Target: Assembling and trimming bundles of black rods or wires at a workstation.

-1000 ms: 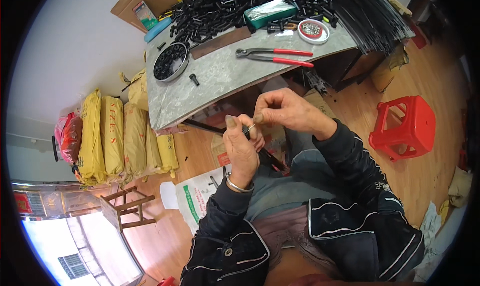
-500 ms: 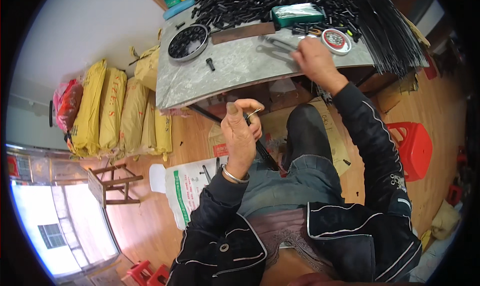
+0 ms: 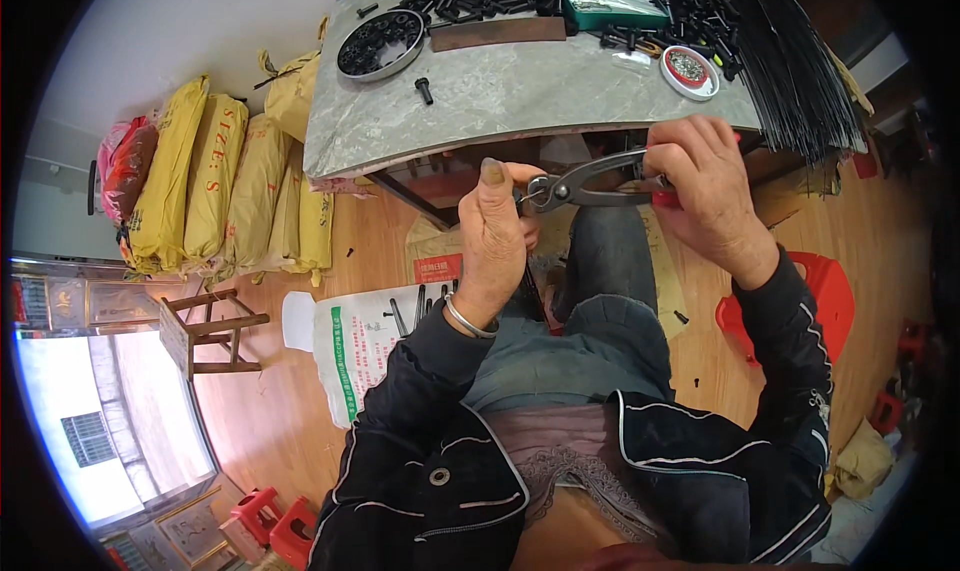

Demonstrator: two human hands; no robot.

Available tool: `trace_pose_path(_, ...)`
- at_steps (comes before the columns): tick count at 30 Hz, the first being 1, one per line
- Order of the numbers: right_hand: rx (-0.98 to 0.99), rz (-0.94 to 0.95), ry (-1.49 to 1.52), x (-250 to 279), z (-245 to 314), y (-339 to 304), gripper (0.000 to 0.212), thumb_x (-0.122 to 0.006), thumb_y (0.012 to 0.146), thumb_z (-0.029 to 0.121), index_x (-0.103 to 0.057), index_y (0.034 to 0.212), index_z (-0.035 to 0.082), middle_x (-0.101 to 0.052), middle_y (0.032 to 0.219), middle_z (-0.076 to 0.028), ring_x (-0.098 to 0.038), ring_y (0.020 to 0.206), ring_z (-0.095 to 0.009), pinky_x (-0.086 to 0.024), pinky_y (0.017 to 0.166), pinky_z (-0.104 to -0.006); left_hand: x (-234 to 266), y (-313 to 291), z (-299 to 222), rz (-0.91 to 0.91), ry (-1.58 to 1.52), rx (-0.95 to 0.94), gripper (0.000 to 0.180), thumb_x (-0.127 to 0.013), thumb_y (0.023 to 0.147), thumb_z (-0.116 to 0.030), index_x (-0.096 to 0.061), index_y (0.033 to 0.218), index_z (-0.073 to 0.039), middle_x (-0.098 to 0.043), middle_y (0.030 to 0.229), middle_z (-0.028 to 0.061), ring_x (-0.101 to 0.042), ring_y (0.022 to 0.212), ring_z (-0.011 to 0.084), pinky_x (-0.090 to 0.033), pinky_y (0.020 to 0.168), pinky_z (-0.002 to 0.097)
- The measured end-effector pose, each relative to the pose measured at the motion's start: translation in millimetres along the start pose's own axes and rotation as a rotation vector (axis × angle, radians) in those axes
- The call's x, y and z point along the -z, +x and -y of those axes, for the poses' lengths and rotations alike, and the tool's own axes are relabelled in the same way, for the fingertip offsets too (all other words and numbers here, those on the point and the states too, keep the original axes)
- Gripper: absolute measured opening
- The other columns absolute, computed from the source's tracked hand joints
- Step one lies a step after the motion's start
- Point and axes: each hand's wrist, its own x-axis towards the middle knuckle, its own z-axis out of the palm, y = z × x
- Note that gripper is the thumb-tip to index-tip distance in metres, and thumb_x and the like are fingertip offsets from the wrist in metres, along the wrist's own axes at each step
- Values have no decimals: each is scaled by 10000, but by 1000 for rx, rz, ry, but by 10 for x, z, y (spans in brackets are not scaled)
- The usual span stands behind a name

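Note:
My left hand (image 3: 493, 229) is closed above my lap, thumb up, on a slim bundle of black rods (image 3: 547, 299) that runs down between my legs. A bit of thin wire shows by its fingertips. My right hand (image 3: 705, 176) grips a pair of dark metal pincers (image 3: 590, 178) with red on the handles. The pincers point left. Their rounded jaws are at the left fingertips, at the wire; whether they are closed on it I cannot tell. The left fingers hide the top of the rods.
Beyond my hands stands a grey table (image 3: 500, 93) with a bowl of black parts (image 3: 420, 43), a dish of small metal pieces (image 3: 690, 74), a green box (image 3: 610, 13) and heaped black handles. Yellow sacks (image 3: 215, 181) and a wooden stool (image 3: 215, 331) are left, a red stool (image 3: 830, 306) right.
My right hand has come off the table toward me, bringing the pincers to my left hand. The left hand has shifted slightly right, still around the rods. The view has tilted a little.

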Motion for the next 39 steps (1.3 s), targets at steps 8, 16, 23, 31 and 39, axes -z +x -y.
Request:
trace_pose_path(8, 123, 118, -83, 0, -77, -73, 362, -733, 606, -2, -516, 881, 89, -587, 811, -74, -607, 731, -239, -472, 636, -331, 39, -25, -26, 34, -30, 3, 636, -346, 976, -591, -611, 901, -17, -410, 591, -47, -314, 487, 22, -238, 443, 205)
trace_pose_path(16, -701, 1012, 1427, -231, 250, -466, 234, -638, 844, 129, -517, 1018, 31, -569, 704, -51, -548, 540, -129, -475, 538, -261, 25, -18, 84, -69, 184, -38, 672, -304, 996, -560, -605, 740, -16, -473, 579, -33, -382, 488, 37, -288, 457, 211)
trace_pose_path(23, -876, 708, 1600, -143, 322, -414, 225, -505, 983, 228, -538, 1005, 7, -581, 674, -90, -571, 473, -172, -485, 488, -267, 87, 57, 74, -136, 57, -2, 698, -310, 973, -611, -601, 727, -26, -470, 559, -33, -393, 457, 35, -281, 428, 193)
trace_pose_path(31, -296, 660, 695, -239, 281, -432, 290, -613, 843, 118, -479, 1075, 7, -560, 623, -97, -569, 537, -162, -453, 503, -316, 57, -44, 183, -191, 174, -127, 627, -392, 988, -535, -616, 729, -9, -441, 574, -39, -386, 528, 38, -286, 490, 213)
trace_pose_path(39, -984, 855, 1876, -200, 355, -636, 233, -630, 891, 169, -527, 1020, 6, -599, 654, -68, -602, 538, -127, -475, 474, -217, 47, -127, 191, -75, 132, -135, 584, -445, 983, -502, -588, 719, -1, -420, 609, -46, -344, 579, 45, -269, 521, 225)
